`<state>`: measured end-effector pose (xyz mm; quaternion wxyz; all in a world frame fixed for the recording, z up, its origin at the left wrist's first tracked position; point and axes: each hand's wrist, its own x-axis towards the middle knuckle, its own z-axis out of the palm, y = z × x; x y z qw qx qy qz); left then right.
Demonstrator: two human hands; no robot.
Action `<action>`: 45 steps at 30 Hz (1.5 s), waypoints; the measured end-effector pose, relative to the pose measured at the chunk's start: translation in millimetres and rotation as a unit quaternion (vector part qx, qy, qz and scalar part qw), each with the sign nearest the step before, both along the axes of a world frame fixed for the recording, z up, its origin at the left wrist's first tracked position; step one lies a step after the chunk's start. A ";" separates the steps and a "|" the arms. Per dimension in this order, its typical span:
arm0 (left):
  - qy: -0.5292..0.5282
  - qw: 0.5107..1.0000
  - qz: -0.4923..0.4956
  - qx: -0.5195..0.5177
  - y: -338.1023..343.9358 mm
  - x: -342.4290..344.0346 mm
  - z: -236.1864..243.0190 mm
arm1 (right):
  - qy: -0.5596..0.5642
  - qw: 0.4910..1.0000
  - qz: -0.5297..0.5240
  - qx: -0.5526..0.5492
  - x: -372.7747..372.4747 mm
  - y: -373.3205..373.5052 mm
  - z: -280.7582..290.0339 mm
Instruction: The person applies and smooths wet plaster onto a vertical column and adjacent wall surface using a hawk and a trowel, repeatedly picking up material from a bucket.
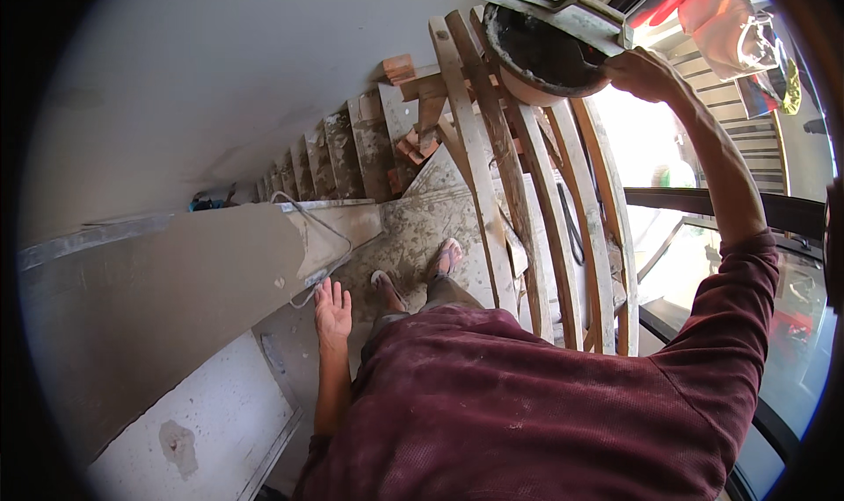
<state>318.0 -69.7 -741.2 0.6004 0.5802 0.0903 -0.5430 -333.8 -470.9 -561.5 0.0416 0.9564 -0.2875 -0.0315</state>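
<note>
My right hand [646, 73] reaches far out to the upper right, its fingers closed at the rim of a round mortar basin [527, 77]. The basin's inside is dark and its rim is smeared grey. Across its top lies a long grey plastering float [563, 16] with a raised handle, close to my fingertips. Wooden planks [527, 198] run beneath the basin. My left hand [333, 312] hangs empty with fingers apart, beside a looped grey cable [330, 228] at the end of a half wall.
Mortar-splashed stairs [338, 154] go down at the far left, with broken bricks [413, 147] near their top. The plastered half wall [176, 299] borders my left. Dark-framed glazing [703, 204] stands at the right, with hanging cloths [725, 31] beyond. My sandalled feet are on the stained landing [409, 224].
</note>
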 end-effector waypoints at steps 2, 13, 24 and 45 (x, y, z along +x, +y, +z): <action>-0.004 1.000 0.000 -0.002 1.2 0.2 -2.1 | 0.042 0.978 -0.177 0.101 20.2 9.4 25.9; -0.043 0.999 -0.023 0.020 -5.1 -37.3 15.7 | -0.013 0.955 -0.262 0.138 62.3 22.8 32.8; 0.137 0.977 0.146 -0.077 -15.2 -28.1 90.0 | -0.107 0.858 -0.417 0.281 67.0 44.5 63.2; -0.137 0.968 0.184 -0.101 -28.0 -16.0 138.1 | -0.187 0.815 -0.391 0.385 16.6 50.3 31.2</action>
